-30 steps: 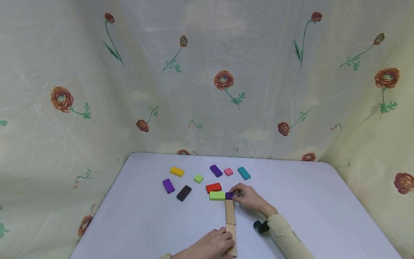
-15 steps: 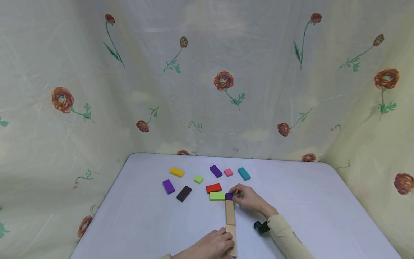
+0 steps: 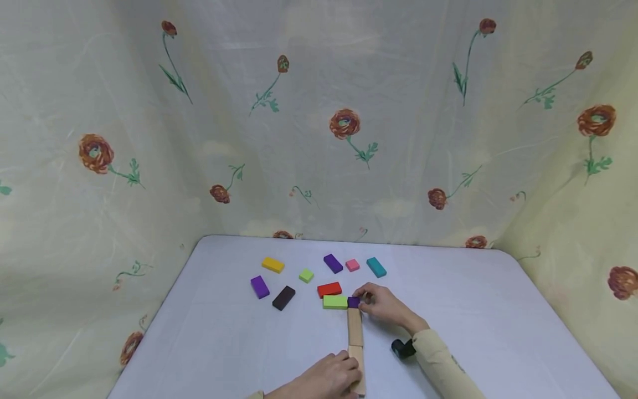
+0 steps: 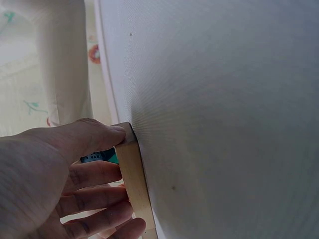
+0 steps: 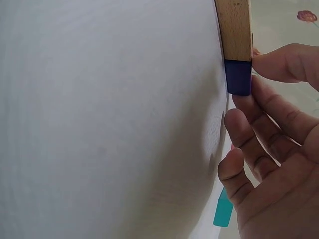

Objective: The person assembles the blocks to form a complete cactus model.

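Two plain wooden blocks lie end to end in a line, the far one [image 3: 355, 327] meeting the near one [image 3: 356, 353]. A small dark purple block [image 3: 353, 302] caps the far end, flush against the wood in the right wrist view. My right hand [image 3: 382, 306] pinches this purple block, thumb at its side and a fingertip at its far end. My left hand [image 3: 329, 377] grips the near block, its thumb on the block's end [image 4: 128, 133] and its fingers along the wood. A lime green block [image 3: 334, 302] extends left from the purple one.
A red block [image 3: 329, 289] lies just behind the green one. Farther back are yellow [image 3: 273, 265], pink [image 3: 352, 265] and teal [image 3: 376, 267] blocks, among others. A black block [image 3: 283, 297] lies left. A black device [image 3: 401, 349] sits at the right sleeve. Flowered cloth [image 3: 319, 138] surrounds the table.
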The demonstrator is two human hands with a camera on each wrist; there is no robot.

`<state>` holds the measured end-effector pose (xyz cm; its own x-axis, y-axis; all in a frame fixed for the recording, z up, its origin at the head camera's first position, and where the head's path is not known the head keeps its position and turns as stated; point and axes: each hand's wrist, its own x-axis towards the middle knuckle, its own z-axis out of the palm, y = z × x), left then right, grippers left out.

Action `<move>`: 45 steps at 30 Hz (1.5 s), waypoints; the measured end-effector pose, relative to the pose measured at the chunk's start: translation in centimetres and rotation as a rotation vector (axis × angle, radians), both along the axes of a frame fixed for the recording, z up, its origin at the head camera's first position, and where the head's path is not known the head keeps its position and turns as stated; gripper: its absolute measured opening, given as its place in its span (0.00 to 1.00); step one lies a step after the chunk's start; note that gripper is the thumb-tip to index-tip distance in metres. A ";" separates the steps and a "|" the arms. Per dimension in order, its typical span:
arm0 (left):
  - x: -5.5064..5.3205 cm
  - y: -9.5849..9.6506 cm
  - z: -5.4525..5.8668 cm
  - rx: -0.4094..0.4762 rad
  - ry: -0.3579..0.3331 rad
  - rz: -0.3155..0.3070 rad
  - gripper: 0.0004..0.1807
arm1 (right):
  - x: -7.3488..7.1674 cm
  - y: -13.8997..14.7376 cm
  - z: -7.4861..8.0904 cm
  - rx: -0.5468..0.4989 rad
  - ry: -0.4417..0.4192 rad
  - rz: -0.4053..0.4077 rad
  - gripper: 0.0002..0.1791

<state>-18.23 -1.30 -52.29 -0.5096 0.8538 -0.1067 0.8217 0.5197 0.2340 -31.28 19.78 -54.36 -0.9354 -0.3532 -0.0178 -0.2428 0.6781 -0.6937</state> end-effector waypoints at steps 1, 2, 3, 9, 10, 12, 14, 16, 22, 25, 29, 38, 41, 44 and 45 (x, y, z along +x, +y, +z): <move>0.0 0.0 0.0 0.000 -0.001 0.000 0.17 | 0.0 0.0 0.0 0.000 -0.001 -0.003 0.14; 0.0 0.0 0.0 0.000 -0.002 -0.001 0.17 | 0.0 0.0 0.0 -0.001 -0.005 -0.003 0.14; 0.0 0.0 0.0 0.002 0.001 -0.002 0.17 | -0.1 0.0 0.0 -0.002 -0.009 -0.004 0.14; 0.0 0.0 0.0 0.006 0.020 -0.008 0.17 | -0.1 0.0 -0.2 0.000 -0.010 -0.005 0.13; 0.1 0.0 0.0 0.005 0.025 -0.010 0.17 | -0.1 0.1 -0.2 0.001 -0.007 -0.004 0.13; 0.1 0.0 0.0 0.004 0.030 -0.011 0.16 | -0.1 0.1 -0.3 -0.003 -0.004 -0.004 0.13; 0.0 0.0 0.0 0.005 0.031 -0.010 0.17 | -0.2 0.1 -0.3 -0.004 -0.007 -0.003 0.13; 0.0 0.0 0.0 0.008 0.029 -0.010 0.17 | -0.2 0.1 -0.3 -0.006 -0.009 -0.004 0.13; 0.0 0.1 -0.1 0.032 0.003 -0.008 0.18 | -0.1 0.3 -0.1 -0.020 -0.007 -0.023 0.13; 0.0 0.1 -0.1 0.039 -0.006 -0.001 0.18 | -0.3 0.5 0.0 -0.038 0.009 -0.046 0.12; 0.0 0.0 0.0 0.041 -0.019 0.004 0.18 | -0.6 0.7 0.4 -0.064 0.057 -0.094 0.11; -0.1 0.0 -0.2 0.012 -0.028 -0.001 0.22 | -1.7 2.1 1.0 -0.116 0.163 -0.272 0.12; 0.0 0.0 -0.2 0.013 -0.024 0.000 0.22 | -2.2 2.7 1.3 -0.153 0.200 -0.326 0.14; 0.0 0.0 -0.1 0.016 -0.029 0.003 0.22 | -2.7 3.2 1.6 -0.197 0.222 -0.368 0.15; 0.0 0.0 0.0 0.015 -0.031 0.004 0.22 | -2.8 3.3 1.6 -0.202 0.228 -0.379 0.15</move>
